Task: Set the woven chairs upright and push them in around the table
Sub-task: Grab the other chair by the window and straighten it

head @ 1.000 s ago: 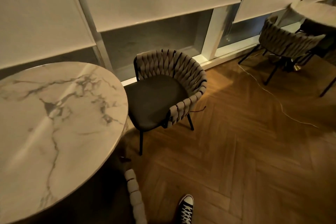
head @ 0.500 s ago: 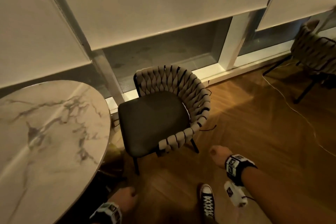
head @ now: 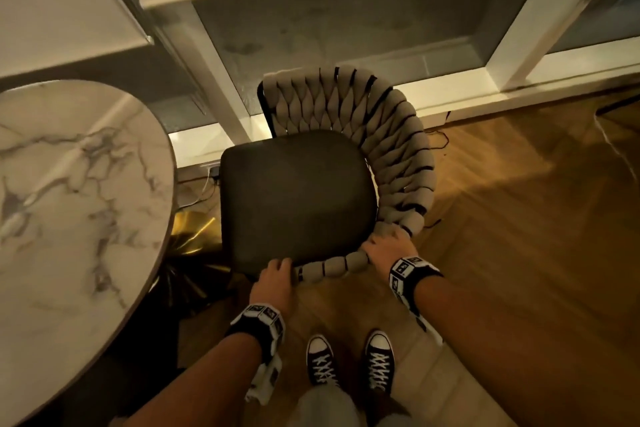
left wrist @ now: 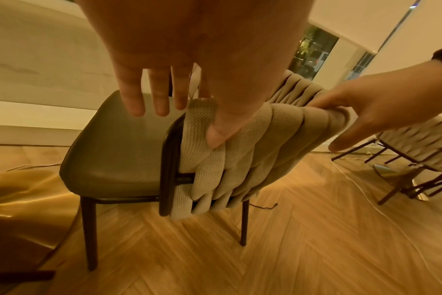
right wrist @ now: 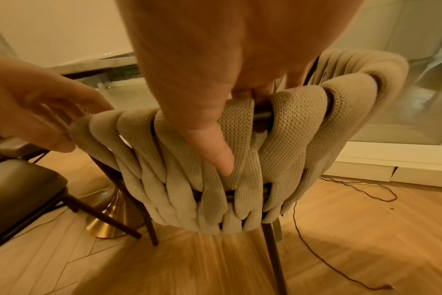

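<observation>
Beside the marble table (head: 79, 191), standing upright on the herringbone floor (head: 502, 253): woven chair (head: 346, 156), both hands now gripping its braided rim, unlike half a second ago. Showing only from the wrists: left hand (left wrist: 189, 65) with thumb pressing the weave and fingers straight over the seat; right hand (right wrist: 227, 79) curling over the rim.

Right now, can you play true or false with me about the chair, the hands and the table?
1. The woven chair stands upright on its legs. True.
2. Both hands touch the chair's woven back. True: the left hand is at its end by the seat, the right hand further along.
3. The chair lies tipped over on the floor. False: it stands on the wooden floor.
4. The table has a plain black top. False: it is white marble with grey veins.
</observation>
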`<state>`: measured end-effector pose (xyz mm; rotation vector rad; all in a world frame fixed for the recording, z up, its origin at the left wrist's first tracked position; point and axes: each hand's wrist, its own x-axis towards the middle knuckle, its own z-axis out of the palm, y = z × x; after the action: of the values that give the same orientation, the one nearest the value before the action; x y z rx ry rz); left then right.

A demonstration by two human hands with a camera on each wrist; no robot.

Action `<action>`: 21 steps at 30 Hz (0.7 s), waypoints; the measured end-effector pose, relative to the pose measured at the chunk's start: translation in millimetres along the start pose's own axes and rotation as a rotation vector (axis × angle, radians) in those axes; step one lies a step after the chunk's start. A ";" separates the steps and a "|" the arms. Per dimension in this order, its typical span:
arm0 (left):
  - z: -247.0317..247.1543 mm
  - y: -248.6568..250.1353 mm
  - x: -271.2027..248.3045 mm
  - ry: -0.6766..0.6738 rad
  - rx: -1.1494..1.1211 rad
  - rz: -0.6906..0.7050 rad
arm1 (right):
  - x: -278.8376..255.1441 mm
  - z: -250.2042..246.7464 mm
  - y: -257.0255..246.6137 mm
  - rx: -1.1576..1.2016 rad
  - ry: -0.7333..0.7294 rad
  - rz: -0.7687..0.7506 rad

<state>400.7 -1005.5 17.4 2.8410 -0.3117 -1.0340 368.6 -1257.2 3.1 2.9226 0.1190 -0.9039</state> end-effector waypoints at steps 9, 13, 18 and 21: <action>-2.9 -9.1 38.9 -0.152 0.083 0.167 | 8.5 -24.0 0.3 -0.076 0.001 0.021; -13.3 -20.3 48.6 -0.121 0.034 0.136 | 18.5 -36.5 -10.9 -0.024 -0.053 0.043; -23.6 -31.1 53.2 -0.070 0.017 0.100 | 28.8 -40.8 -22.1 0.022 -0.054 0.075; -20.9 -30.7 48.8 -0.055 -0.006 0.080 | 27.5 -38.6 -24.1 0.020 -0.040 0.081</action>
<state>455.5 -986.0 -2.1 2.7739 -0.4227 -1.0959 410.5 -1228.1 18.0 2.9015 -0.0109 -0.9556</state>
